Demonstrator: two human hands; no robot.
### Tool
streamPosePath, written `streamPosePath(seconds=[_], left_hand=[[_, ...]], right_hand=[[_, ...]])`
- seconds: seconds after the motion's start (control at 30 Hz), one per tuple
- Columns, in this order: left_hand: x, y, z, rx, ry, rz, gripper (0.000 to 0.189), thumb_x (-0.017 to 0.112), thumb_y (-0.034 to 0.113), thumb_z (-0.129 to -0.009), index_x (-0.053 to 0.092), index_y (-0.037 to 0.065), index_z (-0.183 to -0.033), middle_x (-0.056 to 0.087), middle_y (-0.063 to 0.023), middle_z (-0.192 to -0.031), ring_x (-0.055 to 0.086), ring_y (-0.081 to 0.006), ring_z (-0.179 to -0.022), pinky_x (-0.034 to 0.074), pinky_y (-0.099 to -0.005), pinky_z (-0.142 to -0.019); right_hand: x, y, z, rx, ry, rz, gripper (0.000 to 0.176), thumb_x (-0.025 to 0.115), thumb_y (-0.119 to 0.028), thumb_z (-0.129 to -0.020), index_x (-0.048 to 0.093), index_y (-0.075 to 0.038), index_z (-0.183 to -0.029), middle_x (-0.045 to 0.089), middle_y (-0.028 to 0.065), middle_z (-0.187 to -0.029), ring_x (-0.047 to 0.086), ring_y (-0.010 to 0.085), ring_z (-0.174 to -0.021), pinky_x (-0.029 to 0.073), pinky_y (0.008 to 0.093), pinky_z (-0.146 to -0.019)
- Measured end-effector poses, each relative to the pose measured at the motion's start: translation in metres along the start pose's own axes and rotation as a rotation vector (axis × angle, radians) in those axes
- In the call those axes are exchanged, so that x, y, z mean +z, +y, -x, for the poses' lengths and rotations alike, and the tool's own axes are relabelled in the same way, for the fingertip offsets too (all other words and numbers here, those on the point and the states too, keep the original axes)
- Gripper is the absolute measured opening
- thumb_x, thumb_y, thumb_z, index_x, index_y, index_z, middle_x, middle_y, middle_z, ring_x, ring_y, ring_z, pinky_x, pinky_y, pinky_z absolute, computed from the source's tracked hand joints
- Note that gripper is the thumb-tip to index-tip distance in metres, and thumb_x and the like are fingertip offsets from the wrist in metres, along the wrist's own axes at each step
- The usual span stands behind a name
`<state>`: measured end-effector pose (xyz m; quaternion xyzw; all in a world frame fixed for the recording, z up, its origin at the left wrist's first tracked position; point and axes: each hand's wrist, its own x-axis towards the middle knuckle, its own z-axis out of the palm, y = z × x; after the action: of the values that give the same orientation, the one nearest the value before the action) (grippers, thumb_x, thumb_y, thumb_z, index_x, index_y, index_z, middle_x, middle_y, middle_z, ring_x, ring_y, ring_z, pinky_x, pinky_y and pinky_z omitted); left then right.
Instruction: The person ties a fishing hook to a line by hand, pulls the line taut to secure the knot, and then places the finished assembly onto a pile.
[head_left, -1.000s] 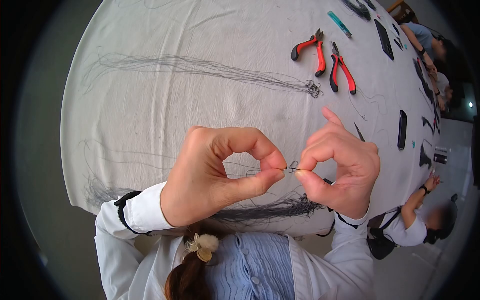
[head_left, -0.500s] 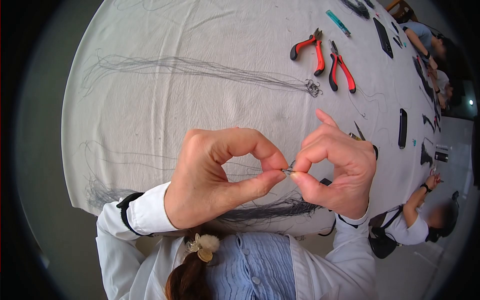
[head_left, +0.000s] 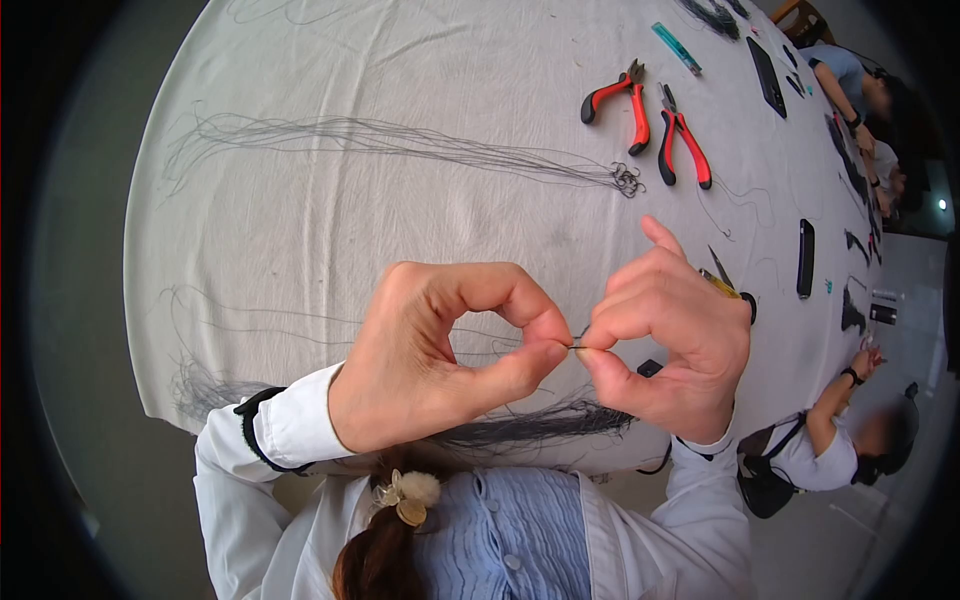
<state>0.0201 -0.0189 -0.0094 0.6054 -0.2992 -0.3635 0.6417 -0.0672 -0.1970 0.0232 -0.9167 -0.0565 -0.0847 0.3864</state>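
My left hand (head_left: 440, 350) and my right hand (head_left: 665, 335) meet fingertip to fingertip above the white-covered table (head_left: 400, 200). Between thumbs and forefingers they pinch a tiny metal hook (head_left: 578, 340) with thin line on it. A dark bundle of thin line (head_left: 540, 420) lies under my hands at the table's near edge. A bunch of finished hooks (head_left: 628, 180) lies farther off, their lines (head_left: 380, 138) trailing left across the cloth.
Two red-handled pliers (head_left: 625, 100) (head_left: 683, 145) lie at the far right. A black phone (head_left: 805, 258), another dark device (head_left: 767, 75) and a teal strip (head_left: 677, 47) lie beyond. Other people (head_left: 840, 440) (head_left: 860, 95) sit along the right side.
My right hand has turned slightly and closed in on the left, so the hook that stuck out between the fingertips is now mostly covered. A yellow-handled tool shows behind my right hand.
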Motion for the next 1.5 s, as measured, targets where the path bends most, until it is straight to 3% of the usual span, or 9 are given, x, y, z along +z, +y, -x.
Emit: streamPosePath(seconds=[0.07, 0.27, 0.97, 1.5], left_hand=[[0.0002, 0.0042, -0.0002, -0.194, -0.027, 0.150, 0.005, 0.063, -0.001, -0.075, 0.062, -0.003, -0.080, 0.064, -0.0067, -0.077, 0.060, -0.0114, -0.077, 0.047, -0.0265, -0.075], [-0.0010, 0.0032, -0.0023, -0.304, -0.046, 0.308, 0.004, 0.061, -0.004, -0.076, 0.062, -0.004, -0.080, 0.064, -0.0074, -0.077, 0.062, -0.0117, -0.074, 0.051, -0.0243, -0.070], [-0.0015, 0.0007, -0.0010, -0.339, -0.092, 0.365, 0.002, 0.059, -0.001, -0.077, 0.060, -0.002, -0.077, 0.063, -0.0059, -0.073, 0.059, -0.0097, -0.067, 0.049, -0.0220, -0.064], [-0.0018, 0.0023, -0.0018, -0.351, -0.078, 0.331, 0.003, 0.060, 0.001, -0.079, 0.060, -0.002, -0.079, 0.063, -0.0054, -0.075, 0.062, -0.0101, -0.072, 0.051, -0.0230, -0.068]], right_hand=[[0.0035, 0.0012, 0.0010, -0.082, 0.047, 0.080, 0.020, 0.068, 0.001, -0.053, 0.057, -0.013, -0.063, 0.056, -0.0059, -0.063, 0.057, 0.0135, -0.066, 0.037, 0.0557, -0.094], [0.0078, 0.0025, 0.0021, -0.190, 0.128, 0.171, 0.021, 0.069, 0.000, -0.050, 0.057, -0.012, -0.062, 0.056, -0.0053, -0.065, 0.057, 0.0138, -0.066, 0.034, 0.0552, -0.096], [0.0087, 0.0025, 0.0079, -0.397, 0.118, 0.302, 0.016, 0.070, -0.005, -0.052, 0.062, -0.008, -0.065, 0.058, -0.0016, -0.066, 0.057, 0.0158, -0.066, 0.027, 0.0641, -0.099], [0.0075, 0.0010, 0.0039, -0.316, 0.131, 0.279, 0.019, 0.069, 0.000, -0.049, 0.062, -0.008, -0.065, 0.058, -0.0015, -0.062, 0.057, 0.0155, -0.063, 0.027, 0.0612, -0.100]])
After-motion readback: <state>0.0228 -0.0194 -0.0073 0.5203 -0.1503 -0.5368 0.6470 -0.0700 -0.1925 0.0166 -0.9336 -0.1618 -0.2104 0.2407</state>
